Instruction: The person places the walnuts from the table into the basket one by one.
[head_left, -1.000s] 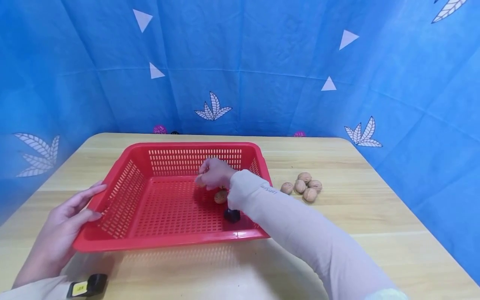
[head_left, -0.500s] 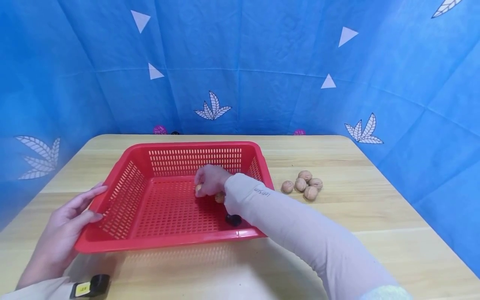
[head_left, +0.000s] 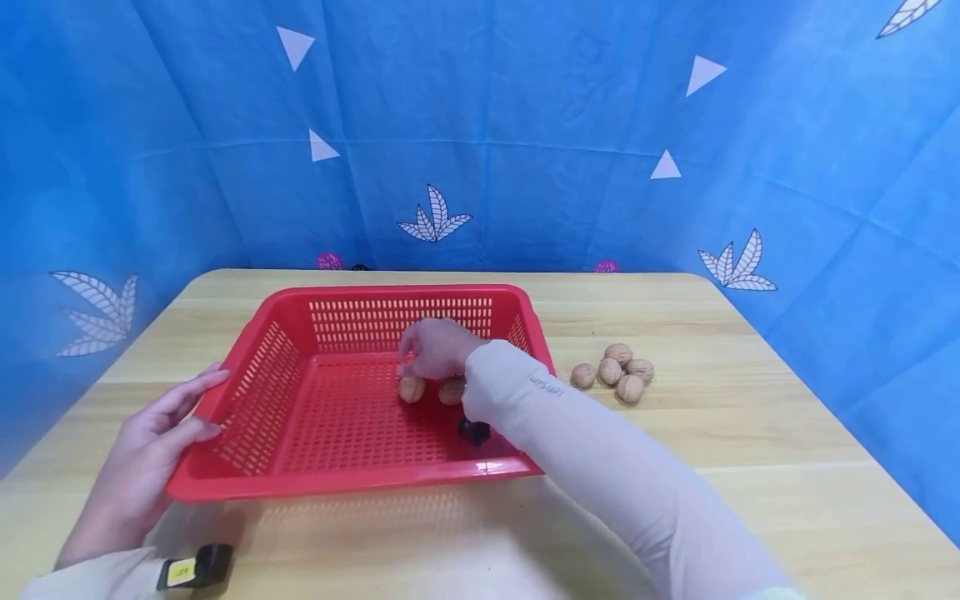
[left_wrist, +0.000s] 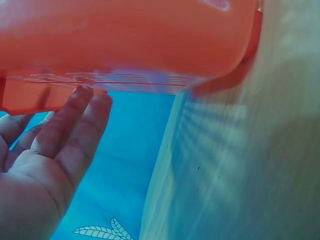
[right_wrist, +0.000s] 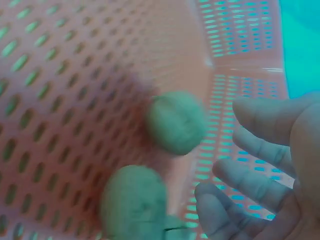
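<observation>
right hand [head_left: 435, 348]: inside the basket [head_left: 225, 487], just above its floor; in the right wrist view the fingers [right_wrist: 260, 150] are spread loosely and hold nothing, so it is open.
left hand [head_left: 146, 454]: fingers straight, laid flat against the basket's left outer wall near the rim; open, steadying and not gripping.
nuts in basket: two walnuts, one [head_left: 411, 388] just under the right hand's fingertips, the other [head_left: 451, 391] beside it and partly behind the sleeve [head_left: 600, 467]; both lie on the slotted floor.
nuts on table: four walnuts in a small cluster [head_left: 617, 374] on the table [head_left: 750, 433], right of the basket and apart from it.
risk, rolling: the two nuts look free on a hard floor, and in the right wrist view they are blurred, so I judge they may roll toward a wall or knock each other.
risk, sleeve: the forearm lies low over the right rim; pulling back carelessly could drag the sleeve across the rim and tilt or shift the basket.
risk, basket slip: the left hand only presses on one side; a push from the right could slide the basket along the table.
risk, cluster: the four nuts sit close together, so taking one could scatter the rest toward the table edge.
other: a small dark object [head_left: 474, 431] lies in the basket by the sleeve; what it is I cannot tell.
</observation>
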